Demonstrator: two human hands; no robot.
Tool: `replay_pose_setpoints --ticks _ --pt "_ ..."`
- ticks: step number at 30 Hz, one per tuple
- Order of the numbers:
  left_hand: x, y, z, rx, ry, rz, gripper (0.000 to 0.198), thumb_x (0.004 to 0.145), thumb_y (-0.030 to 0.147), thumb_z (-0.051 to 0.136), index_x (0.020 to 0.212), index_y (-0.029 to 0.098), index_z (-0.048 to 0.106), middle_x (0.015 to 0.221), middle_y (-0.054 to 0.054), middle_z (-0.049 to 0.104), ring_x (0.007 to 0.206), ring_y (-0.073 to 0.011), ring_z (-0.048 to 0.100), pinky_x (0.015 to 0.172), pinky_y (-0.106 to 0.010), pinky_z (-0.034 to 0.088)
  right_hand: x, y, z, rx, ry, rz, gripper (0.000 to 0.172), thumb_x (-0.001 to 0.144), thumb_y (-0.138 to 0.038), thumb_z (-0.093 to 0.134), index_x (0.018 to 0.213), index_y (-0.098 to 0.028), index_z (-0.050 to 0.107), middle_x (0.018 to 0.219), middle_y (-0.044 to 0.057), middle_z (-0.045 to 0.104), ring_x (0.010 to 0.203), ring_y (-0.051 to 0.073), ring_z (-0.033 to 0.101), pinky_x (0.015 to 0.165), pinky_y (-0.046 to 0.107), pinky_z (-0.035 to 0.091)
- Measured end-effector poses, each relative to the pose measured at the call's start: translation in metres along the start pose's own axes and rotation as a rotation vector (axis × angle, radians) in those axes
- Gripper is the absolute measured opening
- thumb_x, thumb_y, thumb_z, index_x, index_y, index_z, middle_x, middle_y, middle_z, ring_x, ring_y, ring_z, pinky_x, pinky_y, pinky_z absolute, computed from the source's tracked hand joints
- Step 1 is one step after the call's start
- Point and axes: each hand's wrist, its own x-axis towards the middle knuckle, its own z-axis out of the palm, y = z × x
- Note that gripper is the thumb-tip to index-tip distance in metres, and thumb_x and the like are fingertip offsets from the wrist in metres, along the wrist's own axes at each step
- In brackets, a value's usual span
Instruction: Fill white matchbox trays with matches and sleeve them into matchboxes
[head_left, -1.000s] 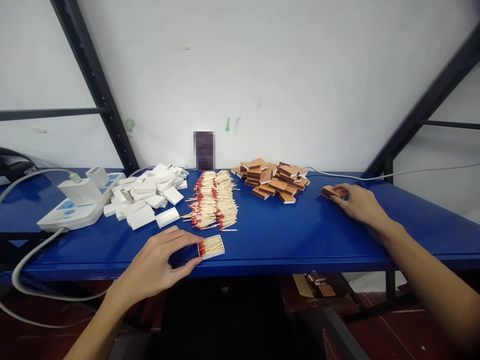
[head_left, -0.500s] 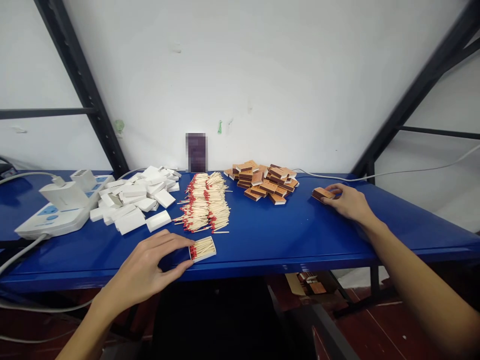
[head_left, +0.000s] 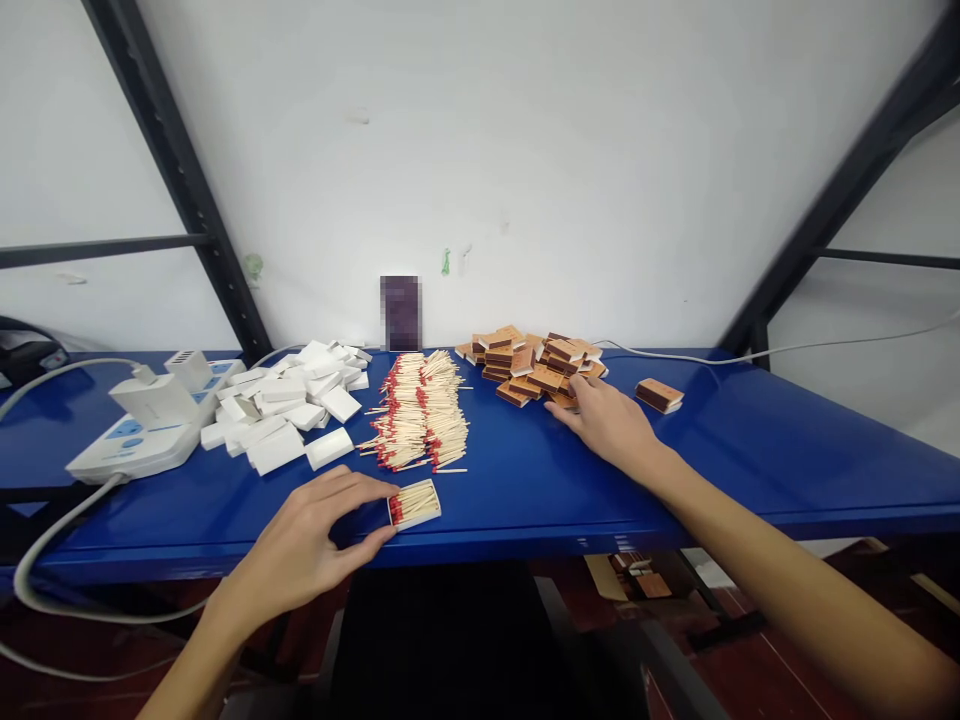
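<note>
My left hand (head_left: 322,530) pinches the left end of a white matchbox tray (head_left: 437,506), which lies near the table's front edge. Red-tipped matches (head_left: 414,503) fill that tray, side by side. On the right, my right hand (head_left: 611,420) reaches to the front of a pile of brown matchbox sleeves (head_left: 514,358). Its thumb and fingers close around one matchbox sleeve (head_left: 561,400), mostly covered by the hand. A single brown matchbox (head_left: 660,394) lies apart, to the right of my right hand.
Behind the tray is a large heap of loose matches (head_left: 427,415). White trays (head_left: 281,405) are piled left of it, beside a power strip (head_left: 135,445) with plugged-in chargers. A blurred dark rectangle (head_left: 401,313) leans on the wall. Beneath the blue table (head_left: 510,500) stands an open box (head_left: 607,578).
My right hand has let go of the brown matchbox at the right and moved left to the sleeve pile. My left hand still holds the filled tray. The view has shifted slightly.
</note>
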Motion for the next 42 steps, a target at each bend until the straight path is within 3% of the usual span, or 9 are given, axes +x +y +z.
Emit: replay_pose_setpoints --ticks 3,7,11,13,15,19,22,26,42 --pt "0.000 0.000 0.000 -0.012 -0.011 -0.012 0.023 0.091 0.032 0.061 0.111 0.022 0.067 0.103 -0.004 0.072 0.091 -0.0176 0.065 0.082 -0.029 0.053 0.010 0.001 -0.002 0.012 -0.031 0.008 0.026 0.092 -0.042 0.052 0.099 -0.017 0.055 0.089 0.012 0.068 0.079 0.026 0.066 0.057 0.028 0.038" --pt "0.000 0.001 0.000 -0.016 -0.025 -0.032 0.023 0.091 0.032 0.060 0.111 0.023 0.067 0.104 -0.004 0.072 0.093 -0.0178 0.065 0.083 -0.029 0.053 0.013 0.011 -0.012 0.206 -0.032 -0.023 0.018 0.082 -0.038 0.059 0.081 -0.021 0.053 0.075 0.005 0.066 0.068 0.021 0.062 0.056 0.028 0.037" --pt "0.000 0.001 0.000 -0.019 -0.028 -0.035 0.026 0.091 0.034 0.060 0.113 0.023 0.067 0.105 -0.004 0.072 0.094 -0.0183 0.065 0.083 -0.030 0.053 -0.010 0.011 -0.031 0.338 -0.062 -0.080 0.019 0.079 -0.038 0.061 0.073 -0.022 0.052 0.069 0.002 0.064 0.062 0.019 0.059 0.057 0.029 0.040" --pt "-0.001 0.001 0.000 -0.022 -0.030 -0.036 0.026 0.091 0.034 0.060 0.113 0.023 0.067 0.105 -0.004 0.072 0.094 -0.0183 0.065 0.083 -0.030 0.053 -0.035 -0.002 -0.038 0.394 -0.055 -0.154 0.014 0.077 -0.032 0.062 0.077 -0.022 0.053 0.076 0.003 0.065 0.067 0.020 0.060 0.062 0.031 0.043" --pt "-0.001 0.000 0.000 -0.018 -0.031 -0.038 0.026 0.091 0.034 0.060 0.114 0.023 0.066 0.105 -0.004 0.072 0.094 -0.0184 0.065 0.084 -0.030 0.052 -0.062 -0.023 -0.042 0.490 -0.032 -0.351 0.011 0.077 -0.023 0.060 0.086 -0.021 0.056 0.090 0.005 0.065 0.079 0.021 0.061 0.073 0.033 0.047" --pt "-0.003 0.000 0.000 0.005 -0.029 -0.063 0.033 0.091 0.036 0.061 0.122 0.024 0.063 0.106 -0.004 0.071 0.090 -0.0177 0.064 0.082 -0.030 0.052 -0.094 -0.065 -0.039 0.722 -0.132 -0.561 0.022 0.082 -0.016 0.057 0.103 -0.023 0.056 0.104 0.004 0.065 0.094 0.019 0.060 0.083 0.033 0.048" --pt "-0.004 -0.001 0.001 0.007 -0.037 -0.093 0.041 0.091 0.036 0.060 0.131 0.026 0.058 0.104 -0.004 0.070 0.084 -0.0160 0.063 0.077 -0.029 0.052 -0.094 -0.081 -0.034 0.766 -0.147 -0.574 0.024 0.084 -0.018 0.059 0.107 -0.023 0.056 0.107 0.005 0.065 0.098 0.020 0.060 0.085 0.035 0.048" --pt "-0.006 -0.002 0.002 -0.007 -0.046 -0.113 0.046 0.091 0.037 0.060 0.135 0.025 0.054 0.101 -0.004 0.069 0.082 -0.0160 0.062 0.077 -0.029 0.052 -0.084 -0.081 -0.031 0.742 -0.146 -0.572 0.021 0.086 -0.023 0.060 0.107 -0.023 0.057 0.107 0.005 0.066 0.098 0.021 0.061 0.084 0.036 0.048" --pt "-0.006 -0.001 0.002 -0.043 -0.007 -0.096 0.035 0.089 0.037 0.064 0.122 0.025 0.064 0.096 -0.003 0.070 0.078 -0.0146 0.062 0.073 -0.026 0.052 -0.076 -0.083 -0.037 0.726 -0.123 -0.635 0.020 0.083 -0.023 0.063 0.103 -0.022 0.060 0.100 0.004 0.067 0.091 0.020 0.061 0.080 0.033 0.048"
